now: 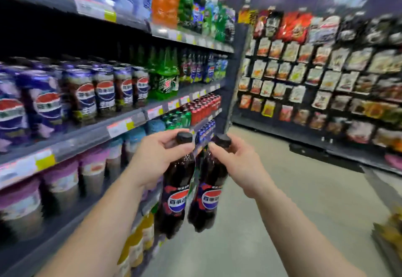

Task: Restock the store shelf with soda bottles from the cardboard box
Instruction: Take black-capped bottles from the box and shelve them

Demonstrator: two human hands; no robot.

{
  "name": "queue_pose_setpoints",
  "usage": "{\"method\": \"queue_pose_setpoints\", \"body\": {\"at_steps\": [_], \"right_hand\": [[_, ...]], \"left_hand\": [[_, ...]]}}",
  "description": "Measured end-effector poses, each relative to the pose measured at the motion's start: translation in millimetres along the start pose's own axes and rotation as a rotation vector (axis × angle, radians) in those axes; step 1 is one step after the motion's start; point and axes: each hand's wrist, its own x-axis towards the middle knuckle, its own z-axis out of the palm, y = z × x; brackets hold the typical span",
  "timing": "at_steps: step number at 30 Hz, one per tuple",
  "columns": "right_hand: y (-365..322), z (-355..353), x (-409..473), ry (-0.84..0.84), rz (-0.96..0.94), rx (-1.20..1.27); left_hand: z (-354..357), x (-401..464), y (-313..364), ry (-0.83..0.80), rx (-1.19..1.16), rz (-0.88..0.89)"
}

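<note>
Bottles hang in both hands here, one dark cola bottle each, out in the aisle beside the store shelf. The left hand pinches the left bottle just under its black cap, fingers curled tight around the neck. The right hand holds the right bottle the same way. The two bottles dangle close together, maybe touching, with their bottoms swinging free above the floor. Both arms reach forward and a bit up, wrists bent down. The picture is blurry, so the person seems to be turning. The cardboard box is not in sight. To do this well, I think each bottle should go up to the row of matching cola bottles, bottom first, label facing out, one at a time so they don't bump.
</note>
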Motion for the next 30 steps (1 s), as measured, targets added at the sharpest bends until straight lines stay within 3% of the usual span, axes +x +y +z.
{"method": "queue_pose_setpoints", "body": {"at_steps": [9,15,23,30], "right_hand": [[56.0,-74.4,188.6,0.233,0.02,0.059],[124.8,-120.7,310.5,0.264,-0.008,0.051],[184.8,-188.0,506.1,0.103,-0.034,-0.023],[230.5,-190.9,652.8,0.022,-0.058,-0.011]], "left_hand": [[79.6,217.2,-70.0,-0.025,-0.082,-0.005],[133.5,336.3,-136.3,0.012,-0.081,-0.008],[203.9,506.0,-190.5,0.077,-0.007,0.029],[224.1,621.0,-227.1,0.252,-0.037,0.077]]}}
